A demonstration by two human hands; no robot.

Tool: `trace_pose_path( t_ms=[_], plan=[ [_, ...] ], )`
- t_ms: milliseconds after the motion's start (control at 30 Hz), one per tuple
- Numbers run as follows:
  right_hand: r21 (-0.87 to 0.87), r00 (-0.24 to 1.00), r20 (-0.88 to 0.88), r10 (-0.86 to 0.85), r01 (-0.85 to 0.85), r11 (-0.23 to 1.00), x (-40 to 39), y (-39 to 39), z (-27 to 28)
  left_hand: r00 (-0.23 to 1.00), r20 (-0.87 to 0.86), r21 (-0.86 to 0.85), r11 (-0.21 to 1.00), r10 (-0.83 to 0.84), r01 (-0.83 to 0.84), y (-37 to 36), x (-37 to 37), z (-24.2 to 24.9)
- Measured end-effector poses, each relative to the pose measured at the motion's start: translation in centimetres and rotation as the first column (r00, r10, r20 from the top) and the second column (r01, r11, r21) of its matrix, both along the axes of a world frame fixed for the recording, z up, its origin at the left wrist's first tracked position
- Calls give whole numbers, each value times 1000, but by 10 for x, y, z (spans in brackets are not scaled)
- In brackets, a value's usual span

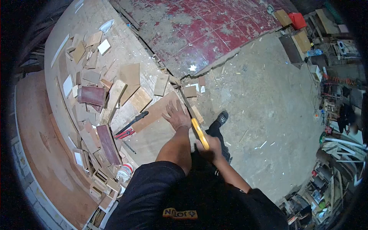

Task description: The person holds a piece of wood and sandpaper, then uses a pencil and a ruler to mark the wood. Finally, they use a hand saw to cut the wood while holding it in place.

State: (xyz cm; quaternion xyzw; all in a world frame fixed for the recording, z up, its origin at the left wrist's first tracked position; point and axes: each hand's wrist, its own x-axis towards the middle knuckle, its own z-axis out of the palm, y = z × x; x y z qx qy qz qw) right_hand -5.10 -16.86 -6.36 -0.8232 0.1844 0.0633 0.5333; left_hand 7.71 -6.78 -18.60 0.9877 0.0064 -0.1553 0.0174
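Observation:
My left hand [178,116] lies flat with its fingers spread on a thin brown board [155,112] near the bench edge. In my right hand [210,147] is the yellow handle of a handsaw [199,132]; my fingers are wrapped round it. The saw's dark blade reaches up and left, beside my left hand, to the board's right end. Left of the board lies a tool with a black grip [141,116], and next to it a red-handled tool [124,133].
Wood offcuts, among them a maroon block [92,96], cover the left of the workbench [147,147]. A white container [125,172] stands near its lower edge. My foot [222,117] is on the concrete floor [268,115]. Clutter lines the far right.

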Motion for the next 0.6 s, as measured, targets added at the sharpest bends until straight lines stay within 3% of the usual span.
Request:
trace_pose_path(
  t_ms=[67, 167, 200, 300, 400, 467, 533, 567, 600],
  plan=[
    [-97, 998, -55, 4, -9, 995, 19, 9, -18, 999, -35, 17, 1000, 11, -10, 0, 2, -1],
    [-62, 991, -134, 0, -9, 998, 6, -2, -13, 998, -67, 12, 1000, 22, -21, 1, -1, 4],
    [85, 994, -111, -23, 33, 996, -2, -11, 7, 999, -44, -15, 999, 31, -32, -2, 1, 5],
    [-14, 999, -34, -25, 25, 1000, -41, -21, 42, 999, -30, 2, 1000, 25, -25, -2, 2, 5],
    [78, 985, -170, -2, 15, 997, -48, -27, 71, 1000, 7, -53, 998, 22, -21, 0, 0, 1],
    [13, 986, -169, -8, 11, 1000, -34, -20, 64, 1000, 1, -49, 998, 27, -27, 0, 0, -1],
    [-4, 999, -34, -23, 23, 1000, -9, -11, 14, 1000, -4, -44, 999, 25, -25, 0, 1, -3],
    [57, 992, -118, -38, 45, 997, 5, -10, -14, 1000, -11, -20, 1000, 20, -20, 0, 1, -5],
    [-59, 998, -31, -51, 49, 997, 28, -3, -19, 1000, -20, 4, 1000, 17, -17, 0, 0, -6]
  ],
)
